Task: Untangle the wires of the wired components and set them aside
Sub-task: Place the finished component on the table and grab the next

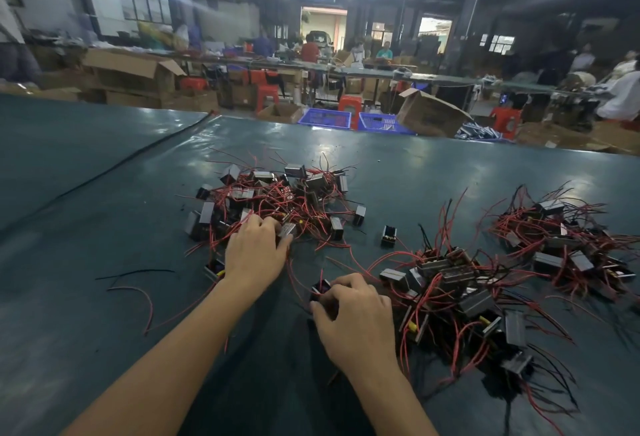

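Dim workshop lighting falls across a dark green bench (104,193) where a person sorts small wired components, arms bare to the elbow. At centre, the tangled pile (277,193) of boxy metal-and-black parts lies knotted in red and black leads. The left hand (254,255) reaches into the near edge of that heap, its fingers curled and pinching a silver-cased component (288,229) that still sits among the wires. Nearer the camera, the right hand (353,314) rests on the bench surface with its fingers bent round a black component (320,288), a red lead trailing from it toward the heap. To the right, a second heap (457,290) spreads beside the right hand, and a third heap (561,238) lies farther out near the bench's right side. A lone component (388,236) stands upright between the central pile and the second heap. A loose red wire (145,300) and a loose black wire (135,272) lie apart on the left of the bench, and a long black cable (138,158) runs diagonally across its far left. Beyond the bench edge stand blue crates (325,118), a tipped cardboard box (429,113) and red stools (349,104), with other workers (310,51) seated at long tables in the blurred background.
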The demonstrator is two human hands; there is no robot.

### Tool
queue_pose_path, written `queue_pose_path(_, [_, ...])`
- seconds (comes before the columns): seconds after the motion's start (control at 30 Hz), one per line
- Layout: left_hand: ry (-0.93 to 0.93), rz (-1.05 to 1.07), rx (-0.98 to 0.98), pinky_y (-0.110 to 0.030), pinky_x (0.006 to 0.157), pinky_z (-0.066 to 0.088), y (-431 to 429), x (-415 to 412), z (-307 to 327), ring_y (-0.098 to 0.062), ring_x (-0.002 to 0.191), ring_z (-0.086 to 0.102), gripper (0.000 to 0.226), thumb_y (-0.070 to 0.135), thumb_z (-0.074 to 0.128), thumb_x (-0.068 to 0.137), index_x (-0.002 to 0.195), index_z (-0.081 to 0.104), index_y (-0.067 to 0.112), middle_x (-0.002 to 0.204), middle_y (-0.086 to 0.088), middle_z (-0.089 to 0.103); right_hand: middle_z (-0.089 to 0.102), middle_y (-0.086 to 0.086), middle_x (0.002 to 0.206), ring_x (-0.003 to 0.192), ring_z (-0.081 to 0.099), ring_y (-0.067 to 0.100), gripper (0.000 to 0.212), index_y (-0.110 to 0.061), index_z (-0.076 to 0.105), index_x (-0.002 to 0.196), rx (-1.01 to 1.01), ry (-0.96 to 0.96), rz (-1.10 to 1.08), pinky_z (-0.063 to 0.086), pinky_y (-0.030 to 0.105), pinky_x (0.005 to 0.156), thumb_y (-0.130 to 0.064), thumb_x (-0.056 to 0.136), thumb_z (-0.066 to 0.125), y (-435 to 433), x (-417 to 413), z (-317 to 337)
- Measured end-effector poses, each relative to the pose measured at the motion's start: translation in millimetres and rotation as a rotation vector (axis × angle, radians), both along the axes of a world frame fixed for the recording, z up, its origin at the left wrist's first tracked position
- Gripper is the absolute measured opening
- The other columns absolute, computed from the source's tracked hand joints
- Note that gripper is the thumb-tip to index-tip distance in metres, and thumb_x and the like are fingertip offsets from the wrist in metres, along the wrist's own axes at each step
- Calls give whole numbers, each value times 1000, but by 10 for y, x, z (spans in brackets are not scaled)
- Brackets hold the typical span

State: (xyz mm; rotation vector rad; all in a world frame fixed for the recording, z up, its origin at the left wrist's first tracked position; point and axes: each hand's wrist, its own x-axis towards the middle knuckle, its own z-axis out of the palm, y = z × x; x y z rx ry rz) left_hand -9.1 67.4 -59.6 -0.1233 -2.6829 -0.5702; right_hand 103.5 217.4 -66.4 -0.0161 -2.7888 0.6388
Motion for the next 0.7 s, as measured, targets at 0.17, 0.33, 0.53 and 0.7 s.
queue_pose_path(0.17, [-21,-4,-9,-36,83,46,0,-8,51,-25,103,61,34,42,58,93,117,58,17,109,-2,66,57,-11,120,113,51,13,31,-29,52,122,-14,4,3,39,30,96,-43,94,54,9,-10,-12])
queue_pose_path(0.33, [103,-75,189,-35,81,51,-11,133,87,-24,101,61,38,27,63,89,123,63,10,108,-5,66,65,-11,103,97,58,7,21,-27,60,111,-364,179,27,51,28,85,-30,90,64,7,-6,16])
queue_pose_path(0.53, [357,-303,193,-34,75,55,-104,497,55,-18,88,61,34,15,68,88,120,65,6,100,0,64,68,-8,92,85,65,1,23,-30,57,109,-996,289,-37,53,17,68,-33,89,69,18,-20,139])
queue_pose_path(0.7, [437,-350,10,-31,84,45,-232,665,-9,-18,96,58,28,24,69,83,108,69,11,102,2,67,63,5,90,70,63,14,14,-19,57,110,-1441,204,-150,49,19,46,-13,97,56,144,-76,199])
